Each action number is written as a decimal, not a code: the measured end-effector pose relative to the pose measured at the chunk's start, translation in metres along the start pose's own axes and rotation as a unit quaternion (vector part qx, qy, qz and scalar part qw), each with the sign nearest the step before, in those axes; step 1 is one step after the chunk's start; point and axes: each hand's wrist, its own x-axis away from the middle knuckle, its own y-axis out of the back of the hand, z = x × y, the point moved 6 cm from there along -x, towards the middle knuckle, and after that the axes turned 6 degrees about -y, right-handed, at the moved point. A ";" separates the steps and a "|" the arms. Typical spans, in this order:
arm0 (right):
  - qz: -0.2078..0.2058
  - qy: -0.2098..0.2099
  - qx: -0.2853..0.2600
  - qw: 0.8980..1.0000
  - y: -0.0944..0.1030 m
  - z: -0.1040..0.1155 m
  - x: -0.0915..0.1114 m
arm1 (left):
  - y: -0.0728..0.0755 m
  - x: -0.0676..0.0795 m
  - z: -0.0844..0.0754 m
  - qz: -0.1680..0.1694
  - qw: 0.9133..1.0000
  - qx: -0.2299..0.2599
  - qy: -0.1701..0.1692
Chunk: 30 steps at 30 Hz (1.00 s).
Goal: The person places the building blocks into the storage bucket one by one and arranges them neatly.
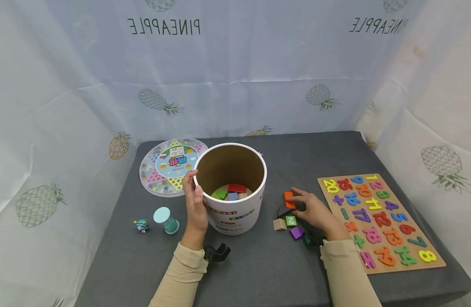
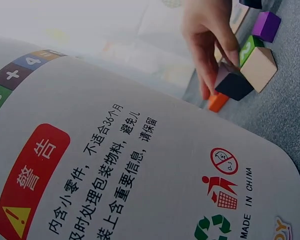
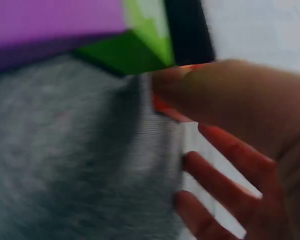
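Observation:
A white bucket [image 1: 235, 217] with printed labels stands mid-table, wooden blocks inside: green, red [image 1: 237, 188], blue and plain wood. My left hand [image 1: 196, 209] holds its left side, fingertips at the rim and thumb along the outer wall. To the bucket's right, my right hand [image 1: 313, 209] pinches an orange block [image 1: 289, 199] between thumb and fingers, low over the table. Close by lie a dark triangular block [image 2: 233, 82], a green block numbered 2 [image 1: 290, 221], a plain wooden block [image 1: 279, 224] and a purple block [image 1: 296, 233]. The right wrist view is blurred.
A number puzzle board [image 1: 346, 200] lies at the right, partly under the right forearm. Behind the bucket's left is a round board-game disc [image 1: 147, 172]. A teal-capped hourglass [image 1: 167, 220] and a small toy figure [image 1: 141, 226] are at the left. Printed curtains surround the table.

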 end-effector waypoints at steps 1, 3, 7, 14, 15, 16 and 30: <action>-0.012 0.003 0.007 1.000 -0.001 0.000 -0.002 | 0.001 0.000 0.000 -0.001 1.000 -0.001 0.000; -0.037 0.006 0.017 0.999 -0.003 0.000 -0.005 | 0.001 0.000 -0.001 -0.001 1.000 -0.001 0.000; -0.089 -0.009 0.023 0.996 -0.004 -0.002 -0.007 | 0.001 -0.001 -0.001 0.001 1.000 0.004 0.003; -0.207 -0.041 -0.045 0.976 0.028 0.027 -0.001 | 0.000 -0.002 -0.003 0.008 1.000 -0.001 0.012; -0.231 -0.027 -0.062 0.971 0.036 0.038 0.001 | 0.000 -0.002 -0.003 0.007 1.000 -0.004 0.011; -0.253 -0.010 -0.078 0.964 0.044 0.050 0.003 | 0.000 -0.002 -0.003 0.007 1.000 -0.004 0.011; -0.246 0.228 -0.057 0.940 0.083 0.209 0.017 | 0.000 -0.001 -0.001 0.005 1.000 -0.014 0.017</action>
